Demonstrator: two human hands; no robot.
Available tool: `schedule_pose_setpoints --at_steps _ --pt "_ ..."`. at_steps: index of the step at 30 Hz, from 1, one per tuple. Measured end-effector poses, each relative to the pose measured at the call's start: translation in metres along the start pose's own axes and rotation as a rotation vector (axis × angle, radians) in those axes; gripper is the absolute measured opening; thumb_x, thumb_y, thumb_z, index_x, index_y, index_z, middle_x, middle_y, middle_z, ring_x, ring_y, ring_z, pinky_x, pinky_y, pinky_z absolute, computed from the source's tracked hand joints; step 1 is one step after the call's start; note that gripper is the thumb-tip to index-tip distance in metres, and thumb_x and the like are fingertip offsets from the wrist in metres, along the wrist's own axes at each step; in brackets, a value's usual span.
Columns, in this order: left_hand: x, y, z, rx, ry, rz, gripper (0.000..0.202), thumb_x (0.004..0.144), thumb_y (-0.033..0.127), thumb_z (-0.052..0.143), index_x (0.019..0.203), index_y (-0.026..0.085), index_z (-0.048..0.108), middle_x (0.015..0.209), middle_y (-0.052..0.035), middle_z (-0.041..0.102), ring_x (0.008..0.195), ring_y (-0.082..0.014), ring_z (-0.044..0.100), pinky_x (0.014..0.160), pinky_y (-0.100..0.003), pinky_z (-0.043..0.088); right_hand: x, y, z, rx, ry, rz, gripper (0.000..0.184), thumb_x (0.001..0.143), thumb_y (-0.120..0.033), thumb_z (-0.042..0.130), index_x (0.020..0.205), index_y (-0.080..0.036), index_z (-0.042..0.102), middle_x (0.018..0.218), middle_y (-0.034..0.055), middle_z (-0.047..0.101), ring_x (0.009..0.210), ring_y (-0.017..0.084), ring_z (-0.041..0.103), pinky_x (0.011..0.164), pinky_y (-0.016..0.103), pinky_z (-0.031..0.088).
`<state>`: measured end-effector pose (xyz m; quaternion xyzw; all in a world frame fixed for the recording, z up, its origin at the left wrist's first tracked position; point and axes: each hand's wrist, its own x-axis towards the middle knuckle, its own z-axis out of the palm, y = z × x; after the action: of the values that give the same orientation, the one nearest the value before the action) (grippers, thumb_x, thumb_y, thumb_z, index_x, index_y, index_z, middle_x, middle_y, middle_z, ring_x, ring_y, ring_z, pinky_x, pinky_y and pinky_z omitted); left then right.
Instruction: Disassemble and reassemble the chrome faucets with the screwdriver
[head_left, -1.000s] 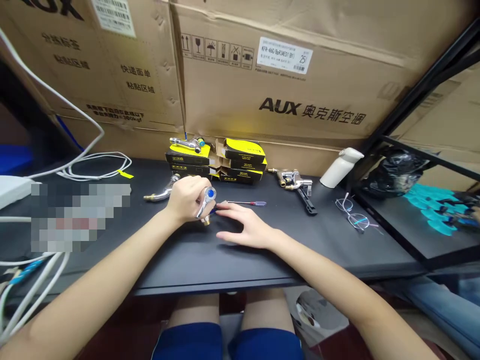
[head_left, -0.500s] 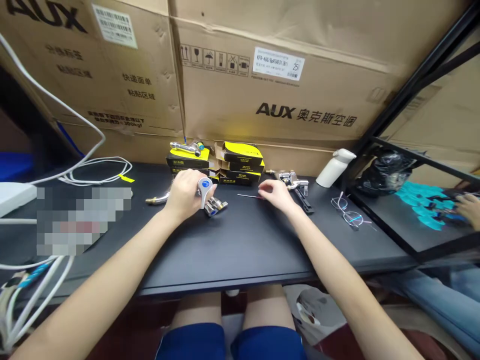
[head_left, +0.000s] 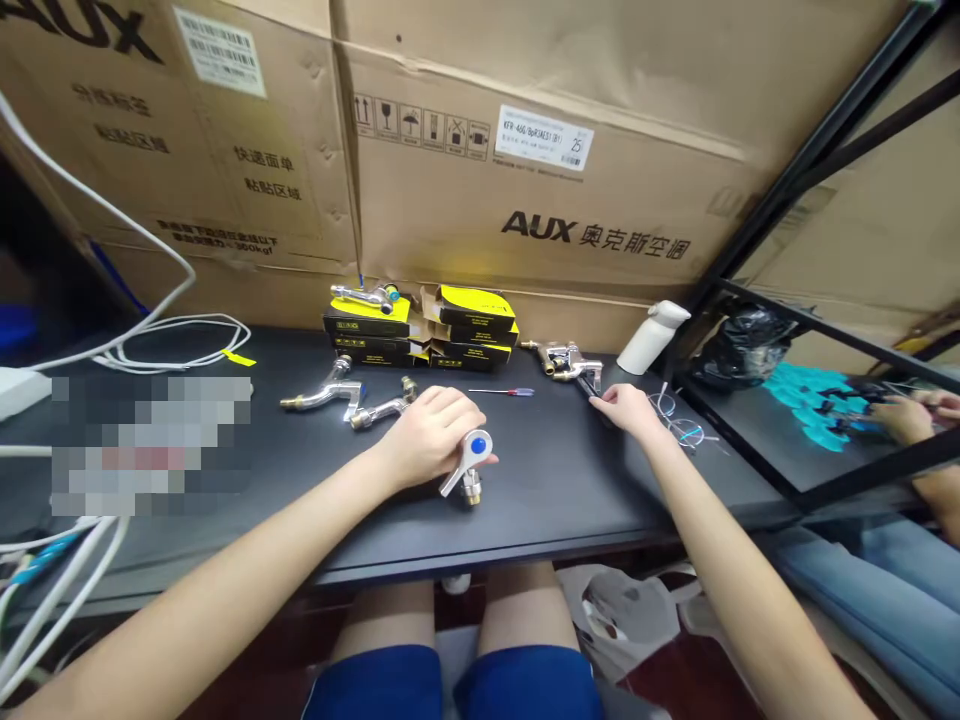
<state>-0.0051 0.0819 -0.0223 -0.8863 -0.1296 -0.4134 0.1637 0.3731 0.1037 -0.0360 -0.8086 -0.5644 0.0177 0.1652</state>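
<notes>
My left hand is closed around a chrome faucet, whose lever with a blue dot faces me; the hand hides most of its body. My right hand pinches the end of a dark, long-handled tool, its kind partly hidden, beside several faucet parts. Between the hands lies a screwdriver with a red and blue handle. Left of my left hand, a chrome faucet and another faucet rest on the table.
Black-and-yellow boxes are stacked at the back, a faucet on top. To the right are a white bottle, glasses and a black rack frame. Cables lie left. A co-worker's hand shows far right.
My left hand has come nearer and to the right with the faucet, uncovering the faucets behind. My right hand has left the screwdriver and moved right onto the dark tool.
</notes>
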Motion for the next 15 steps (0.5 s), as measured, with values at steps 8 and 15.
schedule_pose_setpoints --at_steps 8,15 --pt "-0.007 0.002 0.004 0.045 -0.079 -0.108 0.038 0.086 0.055 0.062 0.093 0.018 0.062 0.078 -0.0057 0.071 0.064 -0.0189 0.062 0.055 -0.031 0.048 -0.028 0.025 -0.018 0.101 -0.121 -0.021 0.017 0.062 -0.025 0.075 0.067 -0.018 0.06 0.068 0.0042 0.064 0.065 0.019 0.06 0.058 0.029 0.043" --pt "-0.014 -0.006 0.015 -0.154 -0.168 -0.313 0.033 0.093 0.025 0.053 0.126 0.021 0.053 0.122 -0.0103 0.066 0.096 -0.0202 0.07 0.073 -0.031 0.057 -0.055 0.001 -0.029 0.482 -0.367 -0.117 0.015 0.078 -0.029 0.061 0.087 -0.018 0.056 0.069 -0.0002 0.063 0.05 0.011 0.057 0.046 0.024 0.047"
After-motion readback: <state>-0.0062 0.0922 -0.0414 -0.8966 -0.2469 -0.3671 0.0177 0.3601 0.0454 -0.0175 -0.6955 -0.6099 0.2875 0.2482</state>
